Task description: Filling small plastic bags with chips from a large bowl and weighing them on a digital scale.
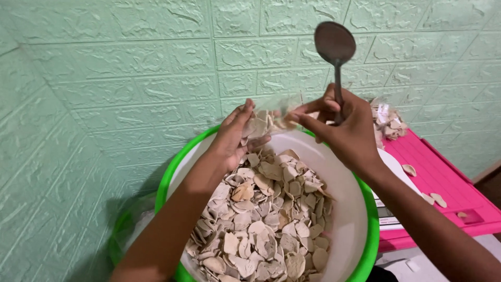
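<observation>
Green wall behind; hands (232, 138) (344, 128) pinch (apparently) a clear bag (271, 117) over chips (263, 219).

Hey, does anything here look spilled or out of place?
Yes. A few pale chips lie loose on the pink tray, outside the white bucket that holds the rest. The right hand grips a dark spoon upright while also pinching the clear bag held by the left hand.
</observation>
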